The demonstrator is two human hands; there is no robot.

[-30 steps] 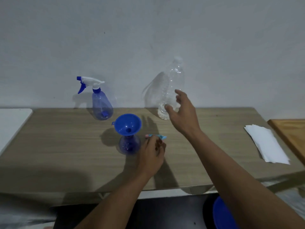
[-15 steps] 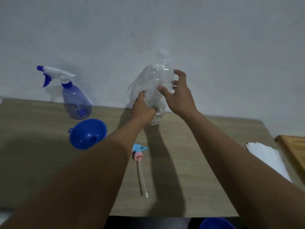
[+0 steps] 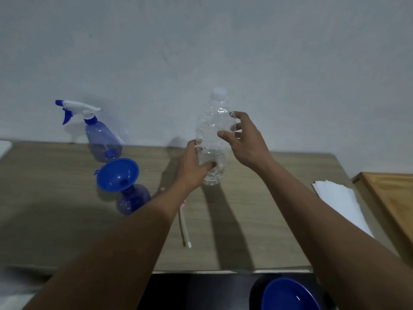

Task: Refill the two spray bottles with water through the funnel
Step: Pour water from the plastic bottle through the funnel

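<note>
A funnel (image 3: 117, 174) sits in an open spray bottle (image 3: 133, 199) on the table (image 3: 257, 220), a tube (image 3: 184, 229) lying beside it. Behind, the left hand (image 3: 192, 166) grips the upright water bottle (image 3: 212, 130) low, and the right hand (image 3: 245, 142) curls round it higher. A second sprayer (image 3: 102, 142) stands by the wall

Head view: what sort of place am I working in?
Probably a plain indoor workspace, home or staged: a wood-grain table against a bare white wall, folded white paper at its right end, a blue basin below the near edge.
</note>
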